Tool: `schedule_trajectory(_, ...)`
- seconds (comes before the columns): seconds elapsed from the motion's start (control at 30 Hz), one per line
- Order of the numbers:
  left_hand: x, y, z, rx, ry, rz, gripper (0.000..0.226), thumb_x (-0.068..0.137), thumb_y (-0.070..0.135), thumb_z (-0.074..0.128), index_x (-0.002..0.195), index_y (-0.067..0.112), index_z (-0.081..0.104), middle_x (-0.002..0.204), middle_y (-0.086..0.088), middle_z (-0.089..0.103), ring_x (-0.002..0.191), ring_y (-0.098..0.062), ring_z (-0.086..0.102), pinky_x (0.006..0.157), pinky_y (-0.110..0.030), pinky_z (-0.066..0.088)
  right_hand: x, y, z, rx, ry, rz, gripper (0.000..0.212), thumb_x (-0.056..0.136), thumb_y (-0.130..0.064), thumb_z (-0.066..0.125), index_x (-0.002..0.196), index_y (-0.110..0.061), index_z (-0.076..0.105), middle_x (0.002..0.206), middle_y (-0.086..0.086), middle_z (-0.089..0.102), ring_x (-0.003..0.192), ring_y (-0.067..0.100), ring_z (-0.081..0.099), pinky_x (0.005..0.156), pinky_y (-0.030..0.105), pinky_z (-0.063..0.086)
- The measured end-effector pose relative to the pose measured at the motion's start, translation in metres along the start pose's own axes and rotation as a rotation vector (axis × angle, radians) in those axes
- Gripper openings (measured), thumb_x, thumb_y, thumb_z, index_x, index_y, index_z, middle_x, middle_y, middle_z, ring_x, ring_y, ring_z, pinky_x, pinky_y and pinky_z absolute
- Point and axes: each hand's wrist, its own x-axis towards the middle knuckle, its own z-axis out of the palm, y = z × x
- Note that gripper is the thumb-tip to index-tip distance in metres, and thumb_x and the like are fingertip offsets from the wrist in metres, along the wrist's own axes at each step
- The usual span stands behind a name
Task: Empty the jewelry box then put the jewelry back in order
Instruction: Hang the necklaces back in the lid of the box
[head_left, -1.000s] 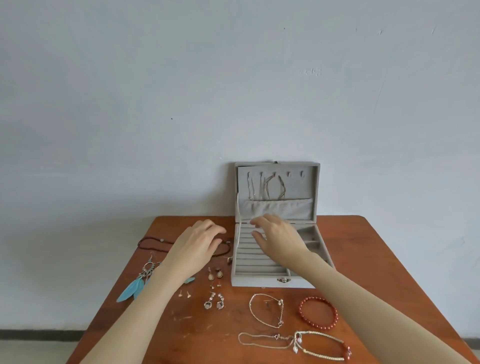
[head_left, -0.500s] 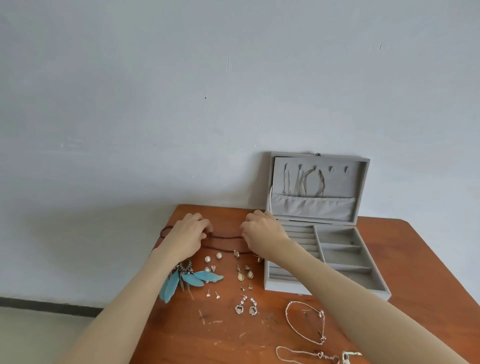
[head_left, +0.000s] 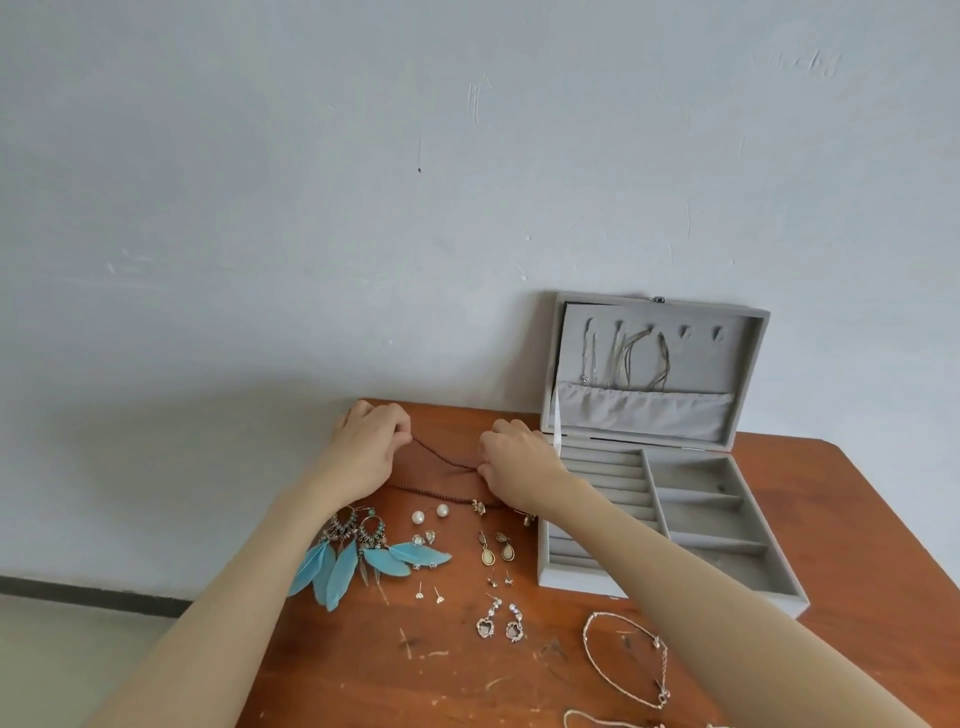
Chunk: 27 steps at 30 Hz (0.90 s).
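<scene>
A grey jewelry box (head_left: 727, 582) stands open at the back right of the table, its tray compartments bare; thin chains (head_left: 631, 358) hang inside its lid. A dark red beaded necklace (head_left: 441, 460) lies at the table's far left edge. My left hand (head_left: 366, 447) pinches one end of it and my right hand (head_left: 517, 467) pinches it further along, so a strand stretches between them. The rest of the necklace trails on the wood below the hands.
On the wooden table (head_left: 857, 545) lie blue feather earrings (head_left: 358, 551), pearl studs (head_left: 430, 514), drop earrings (head_left: 496, 551), small studs, silver dangle earrings (head_left: 500, 623) and a silver bracelet (head_left: 628, 660). A white wall stands right behind the table.
Both hands left the box area and moved left to the dark beaded necklace, then took hold of it and lifted a strand between them. The view has swung left.
</scene>
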Motion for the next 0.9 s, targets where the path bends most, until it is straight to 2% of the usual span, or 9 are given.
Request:
schedule_trajectory(0.17, -0.001, 0.026, -0.031, -0.268, 0.052, 0.072, 0.020, 0.097, 0.016, 0.034, 0.080, 0.025, 0.040, 0.073, 0.009, 0.056, 0.075, -0.016, 0.054, 0.074, -0.033, 0.043, -0.005, 0.001, -0.003, 0.187, -0.006, 0.029, 0.029, 0.091, -0.023, 0.051, 0.115, -0.008, 0.055, 0.121, 0.010, 0.051, 0.115, 0.027, 0.045, 0.098, 0.041, 0.039)
schedule_trajectory(0.27, -0.002, 0.052, -0.052, -0.425, 0.081, 0.096, 0.026, 0.098, 0.015, 0.034, 0.077, 0.031, 0.037, 0.074, 0.010, 0.060, 0.075, -0.010, 0.056, 0.070, -0.020, 0.041, -0.013, 0.002, -0.014, 0.489, -0.021, 0.043, 0.039, 0.087, -0.027, 0.058, 0.124, -0.017, 0.053, 0.128, 0.003, 0.054, 0.119, 0.019, 0.048, 0.098, 0.030, 0.039)
schedule_trajectory(0.4, 0.000, 0.083, -0.078, -0.501, 0.108, 0.148, 0.020, 0.099, 0.015, 0.035, 0.081, 0.024, 0.040, 0.077, 0.009, 0.061, 0.069, 0.000, 0.052, 0.060, -0.009, 0.036, -0.029, 0.000, -0.038, 0.775, -0.044, 0.026, 0.038, 0.088, -0.027, 0.060, 0.124, -0.019, 0.056, 0.126, -0.004, 0.057, 0.114, 0.012, 0.051, 0.095, 0.023, 0.037)
schedule_trajectory(0.47, 0.000, 0.096, -0.089, -0.524, 0.130, 0.167, 0.021, 0.098, 0.015, 0.035, 0.081, 0.024, 0.041, 0.077, 0.009, 0.061, 0.068, 0.001, 0.052, 0.060, -0.012, 0.036, -0.035, -0.002, -0.048, 0.874, -0.015, 0.018, 0.031, 0.088, -0.025, 0.060, 0.117, -0.016, 0.062, 0.119, -0.001, 0.063, 0.107, 0.012, 0.056, 0.098, 0.028, 0.042)
schedule_trajectory(0.57, -0.001, 0.114, -0.104, -0.555, 0.167, 0.184, 0.020, 0.098, 0.014, 0.035, 0.082, 0.024, 0.041, 0.076, 0.009, 0.060, 0.076, -0.016, 0.055, 0.067, -0.023, 0.038, -0.044, -0.002, -0.062, 0.959, 0.049, 0.037, 0.020, 0.089, -0.021, 0.057, 0.102, -0.011, 0.069, 0.105, 0.013, 0.069, 0.088, 0.015, 0.058, 0.094, 0.039, 0.046)
schedule_trajectory(0.63, -0.003, 0.123, -0.112, -0.574, 0.191, 0.198, 0.020, 0.098, 0.014, 0.035, 0.082, 0.025, 0.041, 0.074, 0.007, 0.058, 0.074, -0.019, 0.053, 0.070, -0.027, 0.040, -0.051, 0.000, -0.071, 1.037, 0.089, 0.053, 0.017, 0.089, -0.019, 0.056, 0.091, -0.008, 0.069, 0.092, 0.017, 0.069, 0.080, 0.016, 0.055, 0.093, 0.043, 0.047)
schedule_trajectory(0.77, -0.009, 0.131, -0.124, -0.610, 0.226, 0.186, 0.021, 0.098, 0.017, 0.035, 0.081, 0.027, 0.040, 0.068, 0.004, 0.054, 0.073, -0.021, 0.056, 0.078, -0.043, 0.046, -0.073, 0.011, -0.090, 1.283, 0.094, 0.071, 0.017, 0.091, -0.013, 0.054, 0.081, -0.003, 0.063, 0.072, 0.006, 0.064, 0.070, 0.017, 0.061, 0.080, 0.029, 0.054)
schedule_trajectory(0.83, -0.013, 0.131, -0.127, -0.607, 0.245, 0.165, 0.020, 0.098, 0.017, 0.034, 0.081, 0.025, 0.040, 0.066, 0.003, 0.050, 0.065, -0.017, 0.053, 0.073, -0.039, 0.047, -0.085, 0.024, -0.096, 1.358, 0.091, 0.097, 0.020, 0.092, -0.017, 0.054, 0.075, -0.007, 0.059, 0.065, 0.005, 0.058, 0.062, 0.017, 0.058, 0.072, 0.028, 0.053)
schedule_trajectory(0.9, -0.017, 0.131, -0.128, -0.599, 0.259, 0.143, 0.018, 0.098, 0.017, 0.035, 0.082, 0.022, 0.041, 0.067, 0.002, 0.045, 0.060, -0.015, 0.048, 0.065, -0.027, 0.044, -0.095, 0.041, -0.103, 1.487, 0.083, 0.133, 0.024, 0.092, -0.021, 0.054, 0.070, -0.010, 0.054, 0.057, 0.002, 0.049, 0.054, 0.015, 0.050, 0.066, 0.028, 0.050)
